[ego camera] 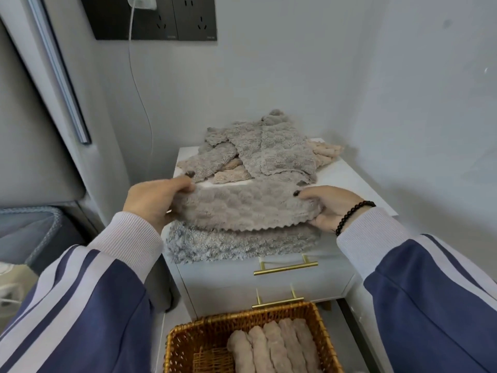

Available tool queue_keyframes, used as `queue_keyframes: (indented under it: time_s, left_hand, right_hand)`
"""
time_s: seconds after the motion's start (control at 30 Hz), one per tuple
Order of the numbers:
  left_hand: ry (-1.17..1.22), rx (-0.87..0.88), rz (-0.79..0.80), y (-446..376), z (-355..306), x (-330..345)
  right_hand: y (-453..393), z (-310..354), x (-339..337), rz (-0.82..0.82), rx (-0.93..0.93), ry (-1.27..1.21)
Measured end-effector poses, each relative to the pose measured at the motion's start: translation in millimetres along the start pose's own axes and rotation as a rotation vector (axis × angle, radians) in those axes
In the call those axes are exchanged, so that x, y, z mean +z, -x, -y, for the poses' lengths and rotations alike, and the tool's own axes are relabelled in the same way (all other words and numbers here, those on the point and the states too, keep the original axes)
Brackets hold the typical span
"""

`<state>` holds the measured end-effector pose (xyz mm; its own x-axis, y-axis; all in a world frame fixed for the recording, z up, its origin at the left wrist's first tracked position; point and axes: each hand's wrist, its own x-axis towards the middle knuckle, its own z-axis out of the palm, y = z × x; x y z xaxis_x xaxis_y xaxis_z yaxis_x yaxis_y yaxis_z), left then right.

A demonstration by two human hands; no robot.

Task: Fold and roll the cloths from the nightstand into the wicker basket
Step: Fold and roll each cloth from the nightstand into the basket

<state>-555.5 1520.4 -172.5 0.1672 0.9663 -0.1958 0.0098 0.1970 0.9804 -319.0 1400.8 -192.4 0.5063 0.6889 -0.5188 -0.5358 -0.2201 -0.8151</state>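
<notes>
Together both hands (150,200) (326,208) pinch a folded cloth's (242,205) ends.

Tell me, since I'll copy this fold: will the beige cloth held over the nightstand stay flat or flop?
Probably flops: the beige cloth sags between the left hand and the right hand. Its plush pile suggests easy grip, not slippery. Likely light, since fingertip pinches carry it.

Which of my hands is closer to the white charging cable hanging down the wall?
Left. Your left hand grips the cloth's left end, just below and right of the cable; your right hand holds the opposite end, farther right.
</notes>
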Motion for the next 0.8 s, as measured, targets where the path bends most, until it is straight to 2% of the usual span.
queue_keyframes:
  time_s: [0.13, 0.3, 0.47, 0.67, 0.8]
  left_hand:
    - [-0.333, -0.094, 0.074, -3.7, 8.7, -12.6]
    - [-0.513, -0.229, 0.234, -5.7, 14.7, -26.8]
    - [-0.584, -0.132, 0.333, -11.2, 19.3, -31.5]
    - [-0.546, 0.026, 0.3, -18.1, 34.3, -25.1]
    - [-0.539, 0.066, 0.264, -24.7, 36.8, -17.3]
  right_hand:
    - [6.9, 1.2, -9.6, 0.088, 0.089, 0.177]
    - [1.6, -5.2, -23.1, 0.013, 0.059, 0.291]
    - [-7.3, -12.6, -20.4, -0.07, -0.147, 0.443]
    - [-17.4, -24.3, -8.0, -0.069, -0.365, 0.514]
    - [-30.7, -23.2, -1.5, -0.079, -0.41, 0.529]
